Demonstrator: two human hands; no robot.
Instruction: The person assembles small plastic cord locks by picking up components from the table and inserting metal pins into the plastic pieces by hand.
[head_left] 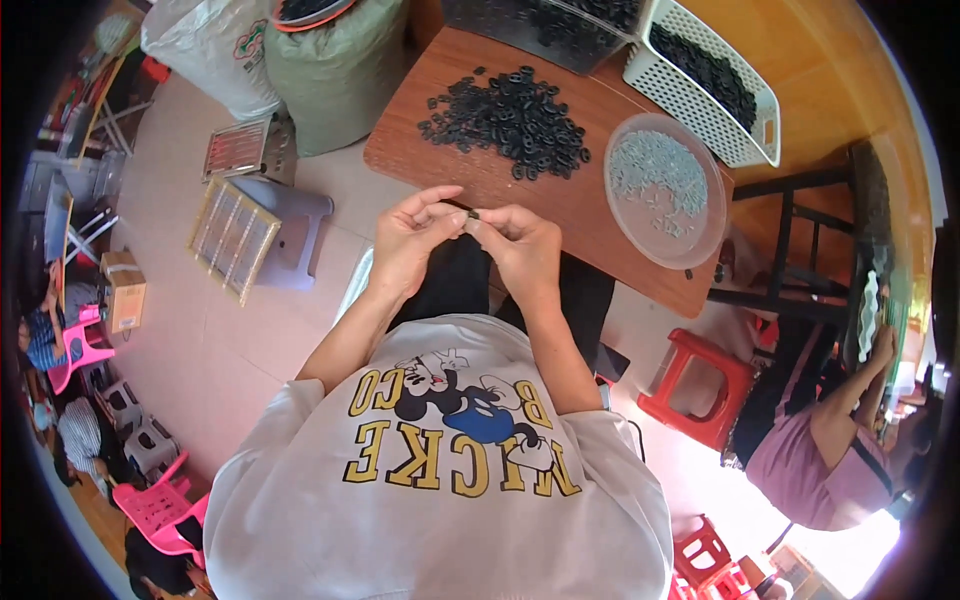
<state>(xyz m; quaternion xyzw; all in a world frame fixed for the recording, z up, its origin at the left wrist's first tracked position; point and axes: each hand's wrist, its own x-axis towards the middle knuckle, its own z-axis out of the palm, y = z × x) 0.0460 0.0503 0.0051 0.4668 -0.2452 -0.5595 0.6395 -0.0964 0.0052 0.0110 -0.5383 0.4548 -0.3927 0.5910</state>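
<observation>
In front of my chest, at the table's near edge, my two hands meet at the fingertips. My left hand (408,248) and my right hand (528,250) both pinch a small dark part (461,208); the fingers cover most of it, so its full shape is hidden. Beyond them, a loose pile of small black oval rings (520,122) lies on the brown table (405,148). To the right of the pile stands a round translucent bowl (645,243), holding many small silvery pin-like pieces (655,165).
A white perforated basket (748,150) and a clear bin (585,52), both with black parts, sit at the table's far side. Full sacks (335,85) stand at the far left. A red stool (690,390) is to the right, near another person (820,460).
</observation>
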